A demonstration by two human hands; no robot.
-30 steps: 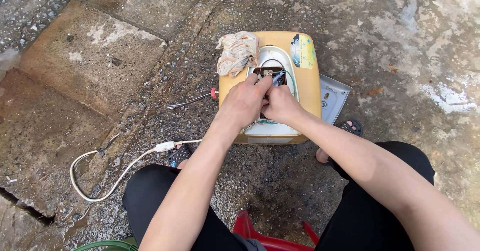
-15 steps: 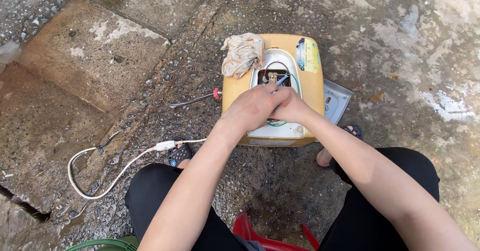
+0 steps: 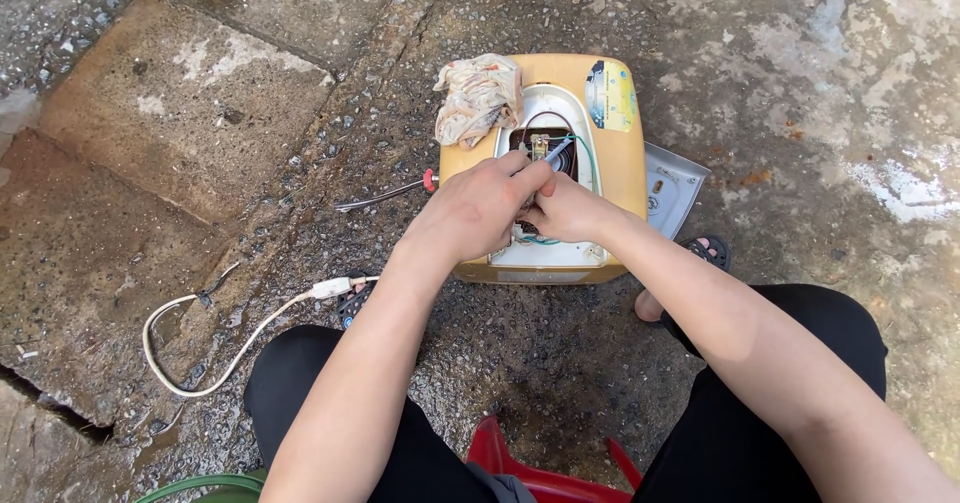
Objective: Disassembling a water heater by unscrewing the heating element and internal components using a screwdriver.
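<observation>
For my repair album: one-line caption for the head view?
Left hand and right hand work a thin tool inside an open yellow appliance on wet concrete.

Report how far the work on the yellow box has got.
Done: the cover is off and lies on the ground beside the yellow box, so the wiring bay is open. In hand: the left hand and right hand meet over the bay, with a thin tool at the wires. Left: the cover is not yet refitted, and the white cord lies loose on the ground.
</observation>
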